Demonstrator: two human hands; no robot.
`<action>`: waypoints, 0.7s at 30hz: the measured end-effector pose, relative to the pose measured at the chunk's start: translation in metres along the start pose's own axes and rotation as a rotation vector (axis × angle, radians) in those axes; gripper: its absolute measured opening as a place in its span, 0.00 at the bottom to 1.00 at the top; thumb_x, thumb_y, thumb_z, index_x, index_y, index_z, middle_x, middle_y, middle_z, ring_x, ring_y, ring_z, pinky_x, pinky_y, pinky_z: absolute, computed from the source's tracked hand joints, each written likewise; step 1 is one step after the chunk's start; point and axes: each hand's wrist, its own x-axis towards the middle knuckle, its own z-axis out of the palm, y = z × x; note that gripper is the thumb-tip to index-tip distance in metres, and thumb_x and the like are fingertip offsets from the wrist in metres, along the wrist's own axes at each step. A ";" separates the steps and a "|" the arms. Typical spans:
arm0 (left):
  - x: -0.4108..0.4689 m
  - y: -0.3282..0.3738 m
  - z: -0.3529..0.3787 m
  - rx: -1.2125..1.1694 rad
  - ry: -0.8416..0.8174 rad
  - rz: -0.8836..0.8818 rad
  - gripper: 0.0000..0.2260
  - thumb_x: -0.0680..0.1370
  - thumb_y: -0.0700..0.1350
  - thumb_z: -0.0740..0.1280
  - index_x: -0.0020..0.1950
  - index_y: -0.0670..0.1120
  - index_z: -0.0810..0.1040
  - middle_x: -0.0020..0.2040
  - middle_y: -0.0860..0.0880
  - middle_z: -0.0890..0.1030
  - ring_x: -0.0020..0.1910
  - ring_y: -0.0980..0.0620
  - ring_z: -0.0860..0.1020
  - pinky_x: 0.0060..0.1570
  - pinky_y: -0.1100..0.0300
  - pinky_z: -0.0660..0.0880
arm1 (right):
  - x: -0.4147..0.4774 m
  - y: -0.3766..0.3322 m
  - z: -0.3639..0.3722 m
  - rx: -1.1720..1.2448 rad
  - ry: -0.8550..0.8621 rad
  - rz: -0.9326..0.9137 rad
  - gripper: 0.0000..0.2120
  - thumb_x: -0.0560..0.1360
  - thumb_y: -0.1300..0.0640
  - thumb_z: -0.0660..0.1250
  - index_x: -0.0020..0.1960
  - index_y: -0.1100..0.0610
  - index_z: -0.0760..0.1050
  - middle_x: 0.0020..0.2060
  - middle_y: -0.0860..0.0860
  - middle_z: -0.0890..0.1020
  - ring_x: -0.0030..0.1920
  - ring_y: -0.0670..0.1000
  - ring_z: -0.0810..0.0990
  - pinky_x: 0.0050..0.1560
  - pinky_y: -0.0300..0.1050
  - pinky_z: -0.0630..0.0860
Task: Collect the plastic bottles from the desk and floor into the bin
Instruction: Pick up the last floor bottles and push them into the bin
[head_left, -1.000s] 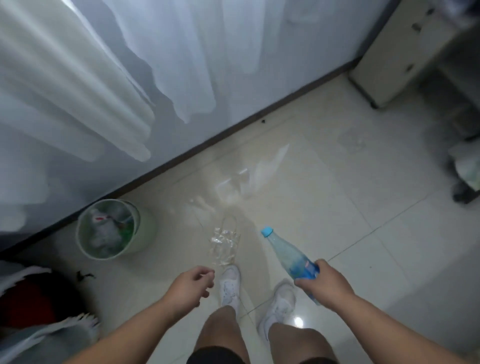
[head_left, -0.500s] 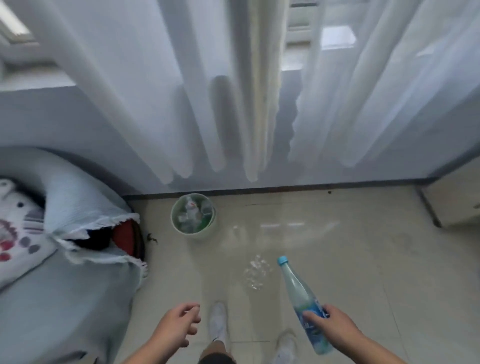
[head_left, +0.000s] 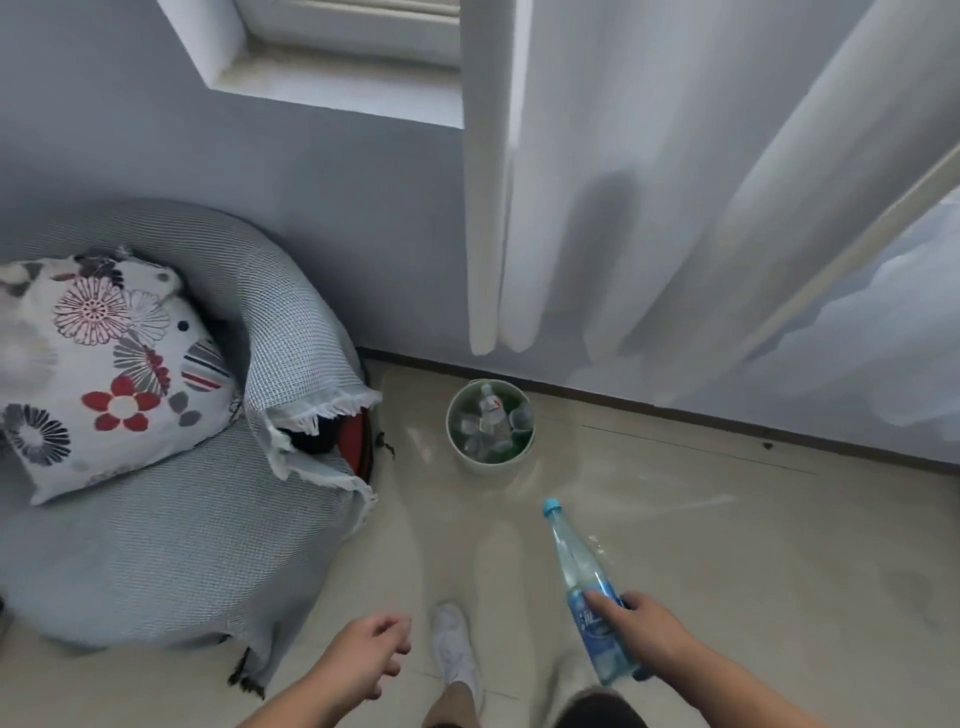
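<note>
A person stands on a pale tiled floor (head_left: 753, 571), seen from above looking down past their own arms. The right hand (head_left: 644, 631) grips a clear plastic bottle (head_left: 582, 577) with a blue cap and blue label. The fingers wrap round its lower half, and the cap points forward and away from the body. The left hand (head_left: 363, 657) holds nothing, its fingers loosely curled and relaxed.

A small round green bin (head_left: 493, 467) stands ahead on the floor, against the foot of the wall. It already holds several clear bottles (head_left: 488, 415). The held bottle is well short of the bin and a little to its right. To the left sits a rounded chair under a grey throw (head_left: 156, 519), with a flowered cushion (head_left: 104, 374) on it. White curtains (head_left: 623, 208) hang along the wall above the bin.

The step in hand appears to be carrying this bottle to the bin. The next move likely calls for stepping forward, bringing the bottle over the bin's mouth and letting go. The bin looks fairly full, so a careless drop could bounce out.
</note>
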 end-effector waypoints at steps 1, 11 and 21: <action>0.008 0.010 -0.005 0.009 -0.011 0.002 0.09 0.82 0.49 0.66 0.53 0.46 0.83 0.49 0.46 0.85 0.36 0.52 0.78 0.28 0.63 0.69 | 0.002 -0.016 0.008 0.011 -0.011 -0.007 0.22 0.74 0.34 0.68 0.52 0.54 0.78 0.45 0.52 0.84 0.40 0.54 0.84 0.32 0.46 0.80; 0.086 0.122 0.010 0.082 -0.252 0.019 0.14 0.80 0.59 0.65 0.63 0.58 0.75 0.58 0.54 0.82 0.50 0.54 0.83 0.36 0.62 0.78 | 0.083 -0.132 0.041 0.257 -0.235 0.088 0.27 0.74 0.32 0.66 0.57 0.56 0.78 0.49 0.57 0.86 0.46 0.58 0.86 0.37 0.48 0.81; 0.232 0.167 0.027 -0.025 -0.169 -0.005 0.26 0.77 0.56 0.71 0.74 0.58 0.67 0.57 0.48 0.82 0.49 0.49 0.86 0.41 0.54 0.84 | 0.226 -0.208 0.070 0.388 -0.353 0.072 0.26 0.78 0.36 0.65 0.60 0.58 0.79 0.51 0.59 0.84 0.40 0.57 0.85 0.36 0.48 0.83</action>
